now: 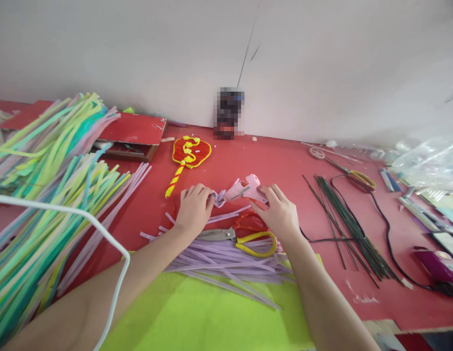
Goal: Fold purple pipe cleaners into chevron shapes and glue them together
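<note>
Near the middle of the frame, the right hand (279, 213) grasps the right-hand end of a pink glue gun (244, 191), and the left hand (194, 207) pinches a small folded lilac piece (219, 197) at its fingertips. The gun lies to the left of the right hand's grip, its long axis running mostly across the frame, and its left end sits right beside the folded piece; whether they touch, I cannot tell. The left hand is the nearer one to that piece. Just below, between the forearms, scissors (216, 235) with a yellow handle loop rest on a heap of lilac strips (226, 257), partly over a lime-green sheet (212, 314) at lower centre. A red-and-yellow fan (198, 152) lies above the left hand. Farther out, multicoloured strips (47, 170) fill the left side, while dark green stems (354, 224) and a black cord (385, 224) lie at right on the red table (285, 161).
</note>
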Action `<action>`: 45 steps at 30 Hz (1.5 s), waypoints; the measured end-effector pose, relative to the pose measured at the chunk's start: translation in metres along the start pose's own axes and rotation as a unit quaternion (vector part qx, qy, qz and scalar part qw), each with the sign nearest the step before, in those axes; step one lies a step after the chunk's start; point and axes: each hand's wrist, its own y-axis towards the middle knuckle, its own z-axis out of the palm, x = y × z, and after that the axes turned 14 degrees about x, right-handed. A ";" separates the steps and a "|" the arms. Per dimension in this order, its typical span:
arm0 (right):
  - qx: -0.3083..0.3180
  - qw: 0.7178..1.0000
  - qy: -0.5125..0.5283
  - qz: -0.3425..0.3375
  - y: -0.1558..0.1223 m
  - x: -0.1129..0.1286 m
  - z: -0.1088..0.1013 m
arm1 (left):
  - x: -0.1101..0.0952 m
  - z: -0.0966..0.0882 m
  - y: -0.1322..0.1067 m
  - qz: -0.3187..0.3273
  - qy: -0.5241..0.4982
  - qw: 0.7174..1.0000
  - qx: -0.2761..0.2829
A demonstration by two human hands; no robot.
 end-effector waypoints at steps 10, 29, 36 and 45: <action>-0.040 0.989 0.107 0.097 0.004 -0.012 0.001 | 0.001 0.001 0.000 0.005 -0.014 1.000 -0.013; -0.005 0.944 0.005 0.328 0.000 -0.078 0.022 | 0.002 0.000 0.001 -0.021 -0.054 0.998 -0.021; 0.061 0.937 -0.017 0.345 -0.001 -0.061 0.010 | 0.004 -0.003 0.001 0.015 -0.090 0.996 0.022; -0.015 0.967 0.079 0.241 -0.016 -0.015 -0.012 | -0.002 -0.013 -0.002 -0.019 -0.126 0.990 0.057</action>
